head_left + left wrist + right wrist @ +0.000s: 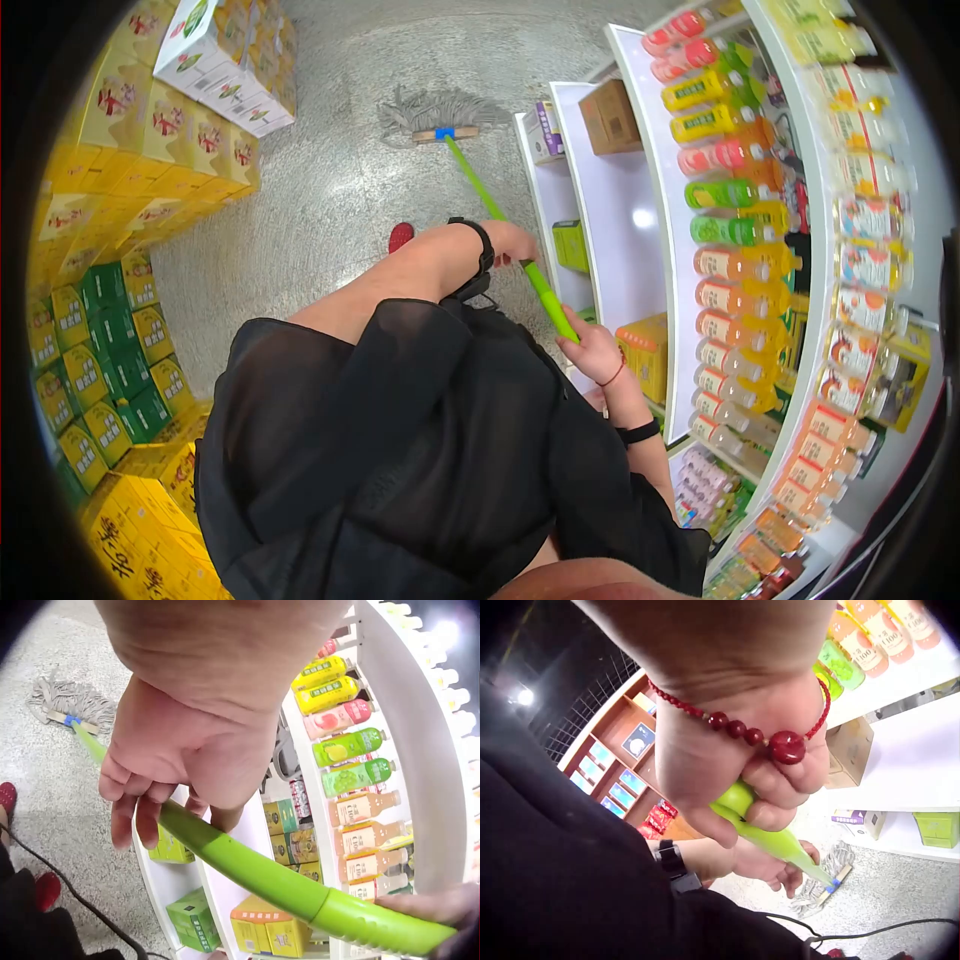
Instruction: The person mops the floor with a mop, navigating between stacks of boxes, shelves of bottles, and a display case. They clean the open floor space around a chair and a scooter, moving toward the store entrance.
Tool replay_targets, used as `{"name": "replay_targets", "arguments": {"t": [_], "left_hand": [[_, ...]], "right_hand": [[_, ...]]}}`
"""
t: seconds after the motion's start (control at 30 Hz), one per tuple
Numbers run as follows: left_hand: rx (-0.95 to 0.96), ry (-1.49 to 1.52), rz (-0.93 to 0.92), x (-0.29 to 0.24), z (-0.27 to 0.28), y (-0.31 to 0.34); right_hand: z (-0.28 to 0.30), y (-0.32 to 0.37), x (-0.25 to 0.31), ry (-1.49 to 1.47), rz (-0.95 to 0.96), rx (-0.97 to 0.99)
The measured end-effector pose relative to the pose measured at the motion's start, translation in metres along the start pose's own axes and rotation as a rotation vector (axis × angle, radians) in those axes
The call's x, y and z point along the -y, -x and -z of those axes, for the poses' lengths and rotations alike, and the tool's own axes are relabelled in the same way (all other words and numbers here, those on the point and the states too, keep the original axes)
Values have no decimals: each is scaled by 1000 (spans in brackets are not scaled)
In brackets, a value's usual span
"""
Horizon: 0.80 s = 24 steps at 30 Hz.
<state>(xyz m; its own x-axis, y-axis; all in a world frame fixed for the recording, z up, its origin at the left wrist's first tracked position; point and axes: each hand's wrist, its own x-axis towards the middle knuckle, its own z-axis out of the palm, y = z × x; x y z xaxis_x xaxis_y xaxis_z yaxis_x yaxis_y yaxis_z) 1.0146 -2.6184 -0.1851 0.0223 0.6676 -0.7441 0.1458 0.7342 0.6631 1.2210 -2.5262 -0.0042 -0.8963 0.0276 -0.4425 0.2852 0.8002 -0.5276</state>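
Observation:
A string mop with a bright green handle [470, 180] reaches across the aisle, its grey strands [445, 108] spread on the floor at the top of the head view. Partway up the handle, my left hand [512, 243] holds it between thumb and fingers, as the left wrist view shows from above. Around the handle's upper end, my right hand [594, 355] is wrapped, thumb and fingers curled about it in the right wrist view. A blue clip [72, 721] joins the handle to the mop's wooden bar [835, 886].
White shelves [640, 200] with rows of bottled drinks [725, 230] stand close on the right, a brown carton [610, 117] among them. Yellow boxes [150, 130] and green boxes are stacked on the left. A red shoe [401, 237] shows on the floor.

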Motion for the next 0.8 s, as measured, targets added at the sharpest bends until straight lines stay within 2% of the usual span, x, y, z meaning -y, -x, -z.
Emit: {"name": "replay_targets", "arguments": {"t": [0.13, 0.2, 0.3, 0.37, 0.5, 0.6, 0.8], "left_hand": [[-120, 79, 52, 54, 50, 4], [-176, 122, 80, 83, 88, 14], [-281, 193, 137, 113, 128, 62], [-521, 161, 98, 142, 160, 77], [-596, 174, 125, 179, 218, 111], [-669, 244, 101, 204, 241, 117], [-712, 234, 113, 207, 253, 121]], "right_hand": [[-6, -69, 25, 68, 29, 80], [-11, -113, 43, 52, 129, 42], [-18, -179, 76, 114, 169, 84], [-18, -220, 109, 148, 204, 99], [-17, -292, 152, 198, 305, 112], [-7, -321, 184, 213, 248, 160], [-8, -335, 187, 251, 271, 146]]}}
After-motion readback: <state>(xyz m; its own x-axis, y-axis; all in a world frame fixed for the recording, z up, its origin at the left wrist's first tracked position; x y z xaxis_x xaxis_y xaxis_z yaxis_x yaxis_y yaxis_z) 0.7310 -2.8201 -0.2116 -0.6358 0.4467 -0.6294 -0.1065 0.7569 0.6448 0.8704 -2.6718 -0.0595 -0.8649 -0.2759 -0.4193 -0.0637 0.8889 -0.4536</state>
